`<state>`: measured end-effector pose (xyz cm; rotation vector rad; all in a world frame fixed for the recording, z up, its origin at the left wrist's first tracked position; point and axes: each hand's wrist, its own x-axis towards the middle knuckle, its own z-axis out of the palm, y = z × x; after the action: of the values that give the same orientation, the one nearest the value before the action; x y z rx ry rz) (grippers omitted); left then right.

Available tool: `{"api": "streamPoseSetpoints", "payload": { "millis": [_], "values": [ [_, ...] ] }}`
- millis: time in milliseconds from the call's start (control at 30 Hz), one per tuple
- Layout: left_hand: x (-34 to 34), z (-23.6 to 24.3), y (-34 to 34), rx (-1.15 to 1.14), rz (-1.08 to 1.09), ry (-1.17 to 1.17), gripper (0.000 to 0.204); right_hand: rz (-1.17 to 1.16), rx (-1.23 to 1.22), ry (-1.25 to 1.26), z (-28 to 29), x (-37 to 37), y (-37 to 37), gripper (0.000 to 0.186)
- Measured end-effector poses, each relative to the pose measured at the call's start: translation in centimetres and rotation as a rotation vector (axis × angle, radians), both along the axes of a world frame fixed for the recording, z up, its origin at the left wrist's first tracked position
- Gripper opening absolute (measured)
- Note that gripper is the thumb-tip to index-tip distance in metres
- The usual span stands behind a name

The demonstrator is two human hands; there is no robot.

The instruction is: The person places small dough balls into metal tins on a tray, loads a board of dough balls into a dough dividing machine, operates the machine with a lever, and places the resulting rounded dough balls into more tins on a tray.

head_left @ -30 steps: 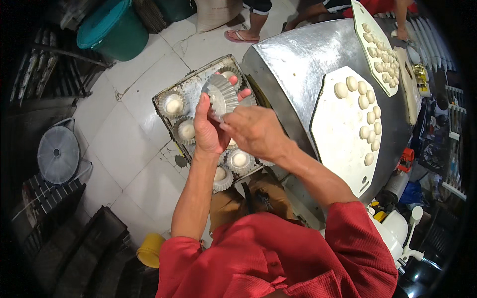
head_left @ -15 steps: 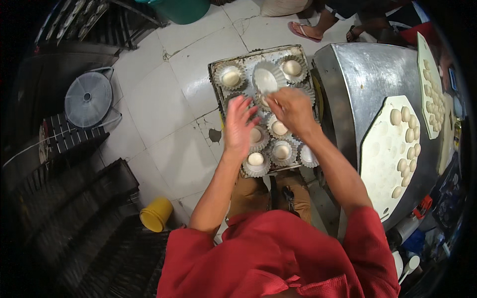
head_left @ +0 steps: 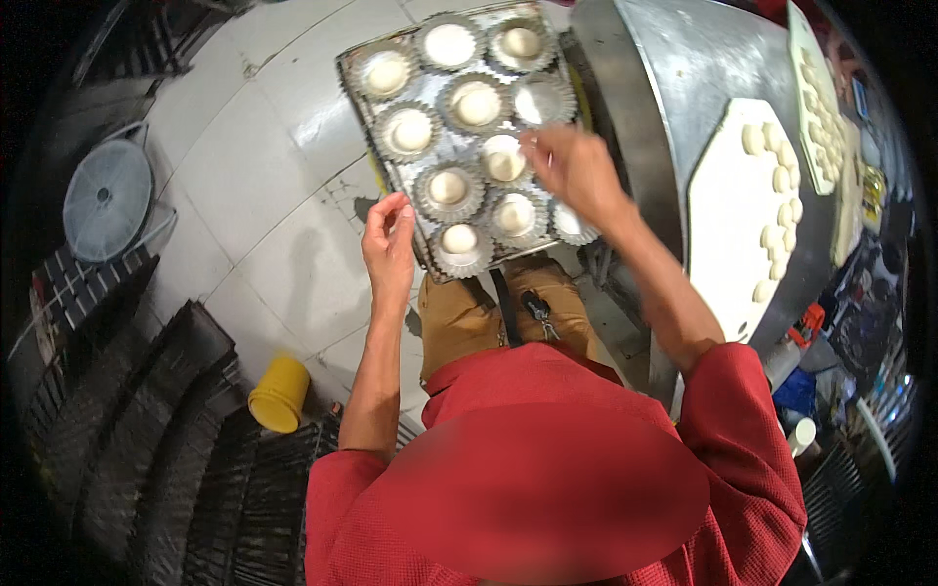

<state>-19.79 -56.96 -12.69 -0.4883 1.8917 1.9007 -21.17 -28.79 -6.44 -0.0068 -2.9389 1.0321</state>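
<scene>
A rectangular metal tray (head_left: pixel 454 146) lies in front of the person's tan trousers (head_left: pixel 452 327), set at a slant, bearing 11 visible fluted tins (head_left: pixel 448 109). At least 8 hold a pale, rounded dough ball (head_left: pixel 477 103) each; the tin at the far middle is too bright inside to read. The right hand (head_left: pixel 578 171) is over the tray's right side, its thumb and fingertips bunched beside the rim of a filled tin; whether they pinch anything or touch that tin, I cannot tell. Its wrist partly covers another tin at the near right corner. The left hand (head_left: pixel 388 239) is just outside the tray's left edge, fingers loosely bent and thumb a little apart from them; contact with the edge is unclear. To the right of the tray is a metal worktable (head_left: pixel 674 63) carrying a white board (head_left: pixel 725 215) with more dough balls (head_left: pixel 783 178) along its right part, and past it a narrower-looking board (head_left: pixel 811 103) with a further batch. Leftward across the tiled floor (head_left: pixel 283 137) are a yellow bucket (head_left: pixel 278 393), a round caged fan (head_left: pixel 107 200) and dark racks (head_left: pixel 181 410).
</scene>
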Motion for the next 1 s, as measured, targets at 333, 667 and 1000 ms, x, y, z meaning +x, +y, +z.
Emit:
{"api": "streamPoseSetpoints", "payload": {
  "millis": [333, 667, 1000],
  "values": [
    [2.0, 6.9, 18.8, -0.107, -0.467, 0.557, 0.022, -0.276, -0.217, -0.194, 12.0, 21.5, 10.3, 0.016],
    [14.6, 16.3, 47.5, 0.120, -1.005, 0.996, 0.026, -1.157, 0.254, -0.105, 13.0, 40.6, 36.0, 0.037],
    [18.7, 14.2, 61.7, -0.177, -1.099, 1.070, 0.042, -1.124, -0.197, -0.134, 10.9, 41.7, 39.8, 0.037]
  ]
}}
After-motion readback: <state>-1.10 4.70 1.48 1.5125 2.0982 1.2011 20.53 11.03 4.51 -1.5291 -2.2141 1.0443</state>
